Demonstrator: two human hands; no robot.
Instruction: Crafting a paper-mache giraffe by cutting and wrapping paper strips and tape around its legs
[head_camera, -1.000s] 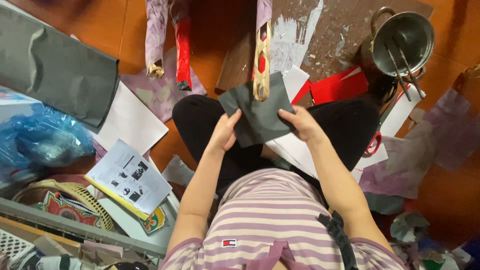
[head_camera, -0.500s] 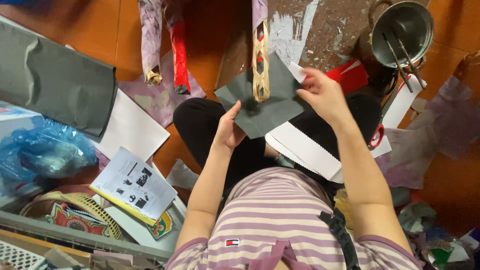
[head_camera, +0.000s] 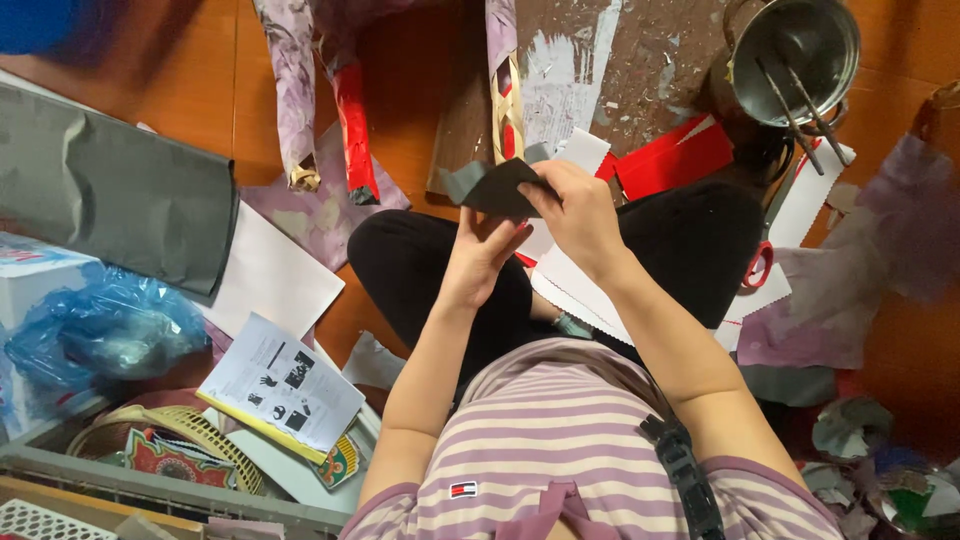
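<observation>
Fingers of the right hand (head_camera: 578, 212) pinch the top edge of a dark grey, folded sheet of paper (head_camera: 500, 188), held above the lap; the left hand (head_camera: 482, 256) supports it from below, fingers spread, perhaps only touching. The sheet looks matte and creased. Beneath lies an orange wooden floor (head_camera: 190, 70) littered with white paper strips (head_camera: 590, 290), red paper (head_camera: 672, 160) and a metal pot (head_camera: 795, 55).

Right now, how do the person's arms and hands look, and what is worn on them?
Both arms are bare from the short sleeves down. The left hand and the right hand wear no gloves, rings or watch that I can see. The shirt has short sleeves with pale purple and white stripes.
</observation>
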